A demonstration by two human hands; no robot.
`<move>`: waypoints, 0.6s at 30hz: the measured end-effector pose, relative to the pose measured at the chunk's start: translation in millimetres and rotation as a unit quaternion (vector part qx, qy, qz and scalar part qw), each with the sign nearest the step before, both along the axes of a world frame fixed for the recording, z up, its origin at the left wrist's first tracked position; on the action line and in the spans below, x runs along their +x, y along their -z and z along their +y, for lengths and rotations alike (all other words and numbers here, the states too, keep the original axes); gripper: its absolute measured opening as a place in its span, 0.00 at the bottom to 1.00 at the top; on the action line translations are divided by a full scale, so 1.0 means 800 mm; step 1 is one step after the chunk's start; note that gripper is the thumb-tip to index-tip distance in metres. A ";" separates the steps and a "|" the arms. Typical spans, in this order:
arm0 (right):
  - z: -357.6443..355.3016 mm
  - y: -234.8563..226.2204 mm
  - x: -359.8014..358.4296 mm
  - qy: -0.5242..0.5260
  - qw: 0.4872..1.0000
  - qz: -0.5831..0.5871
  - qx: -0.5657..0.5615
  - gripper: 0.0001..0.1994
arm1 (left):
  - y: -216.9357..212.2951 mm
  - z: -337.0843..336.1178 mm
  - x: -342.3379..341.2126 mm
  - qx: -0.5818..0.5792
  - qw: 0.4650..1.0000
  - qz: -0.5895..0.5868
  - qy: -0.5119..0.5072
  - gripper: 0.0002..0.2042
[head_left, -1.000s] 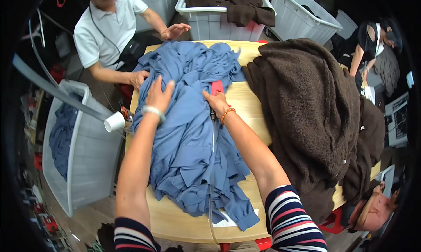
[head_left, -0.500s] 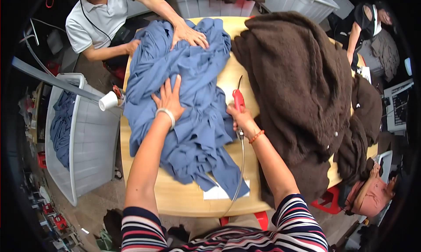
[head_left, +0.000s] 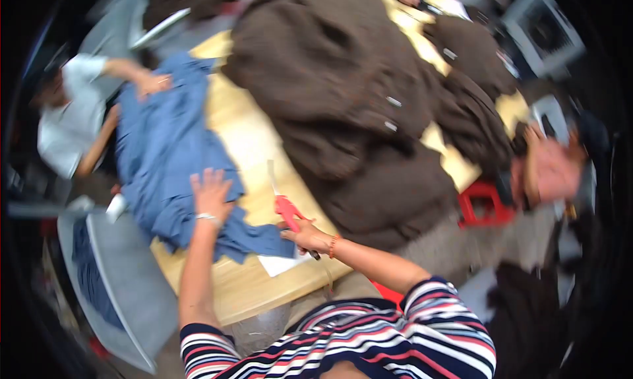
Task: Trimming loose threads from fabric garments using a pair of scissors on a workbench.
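Note:
Blue cloth garments (head_left: 165,138) lie in a rumpled heap on the left part of the wooden table (head_left: 247,131). My left hand (head_left: 213,197) rests flat on the near right side of the heap, fingers spread. My right hand (head_left: 305,236) grips a red air blow gun (head_left: 287,209), its thin nozzle pointing away over bare tabletop; a hose (head_left: 326,273) hangs below it. Under the near end of the blue cloth a white sheet of paper (head_left: 277,265) sticks out. At the far left, a co-worker's hand (head_left: 153,84) presses on the same cloth. The picture is blurred.
A large dark brown fabric pile (head_left: 343,82) covers the table's middle and right. A grey bin (head_left: 132,280) with blue cloth stands at the left. Right of the table are a red stool (head_left: 484,207) and a seated person in pink (head_left: 557,171).
The whole view has swung right, so the table and both heaps appear shifted left and turned. My left hand still lies on the blue cloth; my right still holds the blow gun.

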State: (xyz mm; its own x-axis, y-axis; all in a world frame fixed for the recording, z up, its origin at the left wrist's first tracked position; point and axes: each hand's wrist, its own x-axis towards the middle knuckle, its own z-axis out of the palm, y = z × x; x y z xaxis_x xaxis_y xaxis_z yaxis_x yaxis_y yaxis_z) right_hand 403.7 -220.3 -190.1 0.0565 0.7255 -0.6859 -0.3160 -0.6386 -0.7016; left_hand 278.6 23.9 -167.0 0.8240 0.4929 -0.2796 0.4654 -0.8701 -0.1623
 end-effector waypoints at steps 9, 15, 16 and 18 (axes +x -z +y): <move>-0.182 -0.100 0.022 0.174 0.936 -0.274 0.137 0.12 | 0.065 -0.001 -0.030 -0.006 0.999 0.008 0.053 0.32; -0.386 -0.193 0.042 0.459 0.787 -0.412 -0.009 0.11 | 0.071 -0.170 -0.049 -0.171 0.980 0.014 0.097 0.47; -0.413 -0.203 0.042 0.481 0.751 -0.451 -0.041 0.11 | 0.070 -0.178 -0.051 -0.174 0.981 0.027 0.081 0.49; -0.466 -0.222 0.034 0.481 0.678 -0.555 -0.026 0.12 | 0.060 -0.179 -0.061 -0.165 0.984 0.026 0.066 0.51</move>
State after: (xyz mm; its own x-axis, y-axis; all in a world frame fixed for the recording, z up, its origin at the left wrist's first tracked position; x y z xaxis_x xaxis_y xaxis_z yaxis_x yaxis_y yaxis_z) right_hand 431.1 -592.8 -12.3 0.9890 -0.0371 0.1433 0.1001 -0.5454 -0.8322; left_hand 230.0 -119.1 -214.9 0.8551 0.2574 -0.4500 0.3430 -0.9318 0.1188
